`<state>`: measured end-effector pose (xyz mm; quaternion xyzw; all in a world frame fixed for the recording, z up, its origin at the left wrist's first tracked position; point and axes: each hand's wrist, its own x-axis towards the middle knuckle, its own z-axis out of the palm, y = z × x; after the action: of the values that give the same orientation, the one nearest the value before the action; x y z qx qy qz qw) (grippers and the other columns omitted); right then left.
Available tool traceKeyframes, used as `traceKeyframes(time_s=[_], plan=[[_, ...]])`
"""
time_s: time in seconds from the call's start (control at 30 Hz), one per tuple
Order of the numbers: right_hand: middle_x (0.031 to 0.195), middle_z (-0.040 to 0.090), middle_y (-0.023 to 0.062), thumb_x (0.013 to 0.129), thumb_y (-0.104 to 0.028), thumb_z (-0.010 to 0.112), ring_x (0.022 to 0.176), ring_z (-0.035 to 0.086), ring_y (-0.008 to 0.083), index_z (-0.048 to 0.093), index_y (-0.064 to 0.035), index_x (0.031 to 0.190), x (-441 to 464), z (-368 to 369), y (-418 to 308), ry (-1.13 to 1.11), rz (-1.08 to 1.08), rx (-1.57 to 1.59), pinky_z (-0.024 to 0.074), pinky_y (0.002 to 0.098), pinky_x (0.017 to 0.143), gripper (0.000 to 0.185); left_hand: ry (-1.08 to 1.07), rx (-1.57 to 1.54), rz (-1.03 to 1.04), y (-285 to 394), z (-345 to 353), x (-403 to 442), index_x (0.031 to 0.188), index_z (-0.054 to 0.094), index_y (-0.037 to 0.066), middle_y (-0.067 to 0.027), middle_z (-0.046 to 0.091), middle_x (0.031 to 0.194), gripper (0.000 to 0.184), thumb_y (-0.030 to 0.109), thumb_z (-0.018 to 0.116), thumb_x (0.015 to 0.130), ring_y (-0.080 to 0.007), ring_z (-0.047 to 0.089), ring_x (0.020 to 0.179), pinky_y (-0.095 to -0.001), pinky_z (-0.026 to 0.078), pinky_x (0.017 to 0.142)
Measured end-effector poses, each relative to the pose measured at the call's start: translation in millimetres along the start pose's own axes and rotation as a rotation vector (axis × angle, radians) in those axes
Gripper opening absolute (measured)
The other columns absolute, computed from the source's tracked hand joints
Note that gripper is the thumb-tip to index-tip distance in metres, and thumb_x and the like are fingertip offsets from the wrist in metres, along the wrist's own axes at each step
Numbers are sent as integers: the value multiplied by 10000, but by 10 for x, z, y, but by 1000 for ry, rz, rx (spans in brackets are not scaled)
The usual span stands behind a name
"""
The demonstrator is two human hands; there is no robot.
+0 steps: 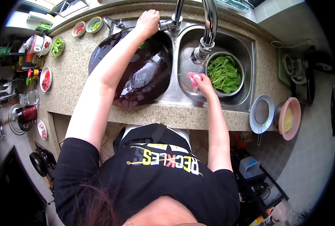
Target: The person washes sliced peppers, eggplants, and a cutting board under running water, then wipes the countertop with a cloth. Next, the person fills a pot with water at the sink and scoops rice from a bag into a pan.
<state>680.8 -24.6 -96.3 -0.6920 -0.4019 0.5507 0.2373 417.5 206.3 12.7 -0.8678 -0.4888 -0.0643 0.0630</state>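
My left hand (148,23) reaches to the back of the sink, its fingers curled at the lever (167,25) of the faucet (209,22). Over the right basin (188,41), my right hand (205,83) is closed on a crumpled pink-and-white cloth (193,78), below the faucet's spout. Beside that hand, a metal bowl (243,73) of green leaves (224,75) stands in the basin. A large dark cutting board (144,77) with a wet, shiny top covers most of the left basin, under my left forearm.
Small bowls of chopped red (78,28) and green pieces (95,26) stand at the back left. A bowl of green strips (57,46) and a dish of red meat (45,79) line the left counter. A strainer (262,113) and a pink bowl (291,118) sit at the right edge.
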Motion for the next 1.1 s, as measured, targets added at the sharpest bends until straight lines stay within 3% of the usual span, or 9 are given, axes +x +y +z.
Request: traceKeyframes(time_s=[0.13,0.27,0.4,0.6,0.67,0.7,0.8,0.97,1.1], plan=[[863,593,106,818,-237,587,662,591,146,544,14,955,74,35,-224,60,33,-82,508,290,528,289,-13,-161,-72,4,-55,-204,1017,543,-37,-177,575,927,304,41,481,730,-331,550,953,-386,444,856],[924,591,176,806,-177,566,719,642,253,514,63,985,458,191,-60,43,28,55,546,339,491,303,106,-131,44,-84,76,-422,1162,472,-62,-250,475,1216,460,66,529,724,-353,433,1182,-396,353,997],[907,612,76,843,-203,517,708,629,198,544,-68,1015,470,299,-377,-82,200,339,535,358,562,221,-12,-79,-87,121,-4,-517,1337,307,-21,-240,259,1405,695,211,604,752,-361,222,1325,-372,231,1080],[916,620,1,777,-350,641,731,591,163,575,-168,1058,982,364,-269,30,265,438,473,334,549,342,-16,-971,171,820,-598,-661,1326,361,0,-193,362,1371,678,179,640,734,-279,310,1303,-354,235,1080],[945,599,53,788,-407,592,784,590,184,557,-124,1031,818,241,-469,-178,98,181,487,331,597,374,-1,-1117,250,1078,-924,-727,1320,372,2,-181,383,1362,693,165,681,722,-250,330,1292,-346,244,1073],[869,588,13,788,-272,629,708,553,116,579,-129,918,665,260,-633,-154,-32,298,451,258,556,200,-7,-1160,225,1195,-1046,-768,1297,403,-3,-176,457,1303,678,184,710,723,-222,398,1241,-341,268,1055],[1005,567,11,814,-198,603,829,543,123,500,-123,1150,180,294,-1098,54,-80,311,465,271,660,359,-66,-1245,84,1440,-1030,-730,1095,559,-8,-76,606,946,460,157,749,710,-108,554,894,-267,443,837],[1135,552,54,770,-139,613,1055,521,177,471,-102,1227,167,352,-942,97,-497,111,445,346,861,479,27,-1229,-28,1524,-1021,-739,977,591,4,-24,611,816,355,118,764,689,-61,556,751,-229,477,703],[789,634,109,733,-153,567,667,636,226,576,-28,946,241,300,-515,-7,-311,-99,499,328,525,247,-42,-1268,-44,1446,-1032,-773,992,589,11,-14,616,833,356,112,759,695,-51,554,754,-224,476,705]])
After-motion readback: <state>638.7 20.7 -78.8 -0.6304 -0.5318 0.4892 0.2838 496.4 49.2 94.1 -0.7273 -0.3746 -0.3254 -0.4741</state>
